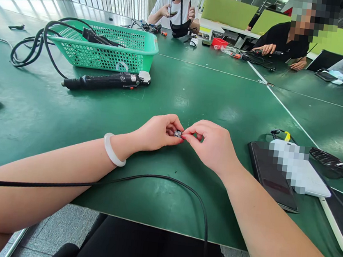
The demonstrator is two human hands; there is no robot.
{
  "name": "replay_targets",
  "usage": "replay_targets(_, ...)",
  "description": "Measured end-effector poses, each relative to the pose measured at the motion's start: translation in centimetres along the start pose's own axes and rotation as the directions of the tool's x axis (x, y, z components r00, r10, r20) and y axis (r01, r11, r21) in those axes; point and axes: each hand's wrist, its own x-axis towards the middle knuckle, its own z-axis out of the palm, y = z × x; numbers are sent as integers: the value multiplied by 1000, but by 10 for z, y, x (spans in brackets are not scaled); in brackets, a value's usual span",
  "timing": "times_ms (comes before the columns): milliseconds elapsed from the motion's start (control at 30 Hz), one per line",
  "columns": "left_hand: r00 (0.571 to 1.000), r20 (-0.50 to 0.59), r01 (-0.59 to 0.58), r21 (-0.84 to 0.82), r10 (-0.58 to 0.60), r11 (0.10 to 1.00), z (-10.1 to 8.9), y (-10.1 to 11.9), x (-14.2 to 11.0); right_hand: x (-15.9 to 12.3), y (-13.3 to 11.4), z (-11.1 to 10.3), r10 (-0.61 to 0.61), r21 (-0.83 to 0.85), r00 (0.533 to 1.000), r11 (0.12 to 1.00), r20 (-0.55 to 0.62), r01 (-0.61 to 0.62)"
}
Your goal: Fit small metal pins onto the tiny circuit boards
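Just above the green tabletop (157,201), my two hands meet at the fingertips. My left hand (157,133), with a white bangle on its wrist, is closed around a small silvery metal part (177,133), too small and too covered by fingers to name. From the other side, the thumb and forefinger of my right hand (211,143) pinch at the same spot, touching or nearly touching the part. Whether a separate tiny piece sits in that pinch is hidden. Beyond my hands lies a black electric screwdriver (105,80) on its side.
A green plastic basket (105,57) with a black cabled item stands at the back left. A black cable (153,177) crosses before me, over my left forearm. A dark phone (273,177) and a white device (300,168) lie at right. Two people (177,11) sit across the table.
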Motion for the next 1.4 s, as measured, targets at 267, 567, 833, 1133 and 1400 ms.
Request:
replay_targets(267, 1000, -3, -8, -3, 8, 1000, 0, 0, 0, -1, -2, -2, 24, -28, 1000, 999, 3, -24)
replay_targets(567, 1000, 19, -7, -13, 7, 1000, 0, -1, 0, -1, -2, -2, 26, -33, 1000, 999, 5, -26)
replay_targets(833, 1000, 17, -9, -20, 9, 1000, 0, -1, 0, -2, -2, -3, 32, -34, 999, 999, 5, -32)
replay_targets(1133, 1000, -19, 9, -79, -10, 997, -2, -10, 7, 1, 9, 0, 58, -19, 995, 998, -83, -60)
replay_targets(1400, 995, -90, 23, -66, -29, 998, -5, -19, 13, 3, 17, 9, 79, -7, 996, 997, -37, -80)
